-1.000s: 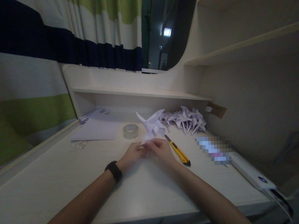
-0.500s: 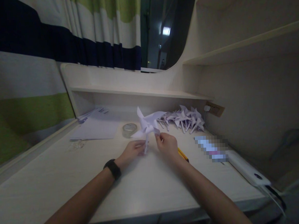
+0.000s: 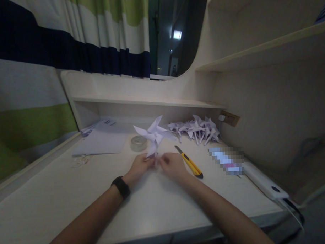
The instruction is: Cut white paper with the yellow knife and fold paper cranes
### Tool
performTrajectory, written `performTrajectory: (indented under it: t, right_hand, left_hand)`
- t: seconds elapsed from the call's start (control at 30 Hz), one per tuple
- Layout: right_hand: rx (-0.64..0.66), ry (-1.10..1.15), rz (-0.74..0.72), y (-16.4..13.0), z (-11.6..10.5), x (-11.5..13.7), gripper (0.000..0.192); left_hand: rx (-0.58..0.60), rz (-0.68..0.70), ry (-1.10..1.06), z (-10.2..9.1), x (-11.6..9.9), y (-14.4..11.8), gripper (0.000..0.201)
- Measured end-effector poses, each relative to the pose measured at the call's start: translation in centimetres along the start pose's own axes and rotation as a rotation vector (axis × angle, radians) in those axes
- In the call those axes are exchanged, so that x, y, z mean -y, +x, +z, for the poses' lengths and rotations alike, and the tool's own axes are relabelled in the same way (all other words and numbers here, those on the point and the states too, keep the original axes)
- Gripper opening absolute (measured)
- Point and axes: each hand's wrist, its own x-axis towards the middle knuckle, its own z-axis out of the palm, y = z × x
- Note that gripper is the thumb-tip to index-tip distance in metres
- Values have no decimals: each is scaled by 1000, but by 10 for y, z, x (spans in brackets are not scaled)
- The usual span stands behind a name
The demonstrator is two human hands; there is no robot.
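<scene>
Holding a white paper pinwheel (image 3: 154,133) by its lower end, the person keeps both hands close together over the middle of the pale desk (image 3: 61,196). The left hand (image 3: 139,167), with a dark band (image 3: 121,186) on its wrist, has its fingers pinched around the base of the pinwheel. The right hand (image 3: 172,165) sits just beside it, fingertips curled in against the same spot (the light is dim, so how firmly they press is hard to tell). The pinwheel's blades stand up above the knuckles, fanned out toward the back shelf.

Just behind the left hand lies a roll of clear tape (image 3: 138,142), flat on the desk. To the right of the right hand rests a yellow utility knife (image 3: 190,163), its blade end pointing away from the person. Farther back on the right, a heap of finished paper pinwheels (image 3: 196,128) lies against the wall under the shelf. A stack of white sheets (image 3: 100,142) sits at the back left, and a white power strip (image 3: 263,180) runs along the right edge of the desk. Striped curtains (image 3: 95,35) hang behind.
</scene>
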Motion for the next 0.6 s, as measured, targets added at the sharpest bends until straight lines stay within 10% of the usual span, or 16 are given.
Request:
performTrajectory:
  t: [0.6]
  right_hand:
    - [-27, 176, 126, 1, 10, 4, 16]
  left_hand:
    - [-73, 42, 132, 3, -10, -4, 39]
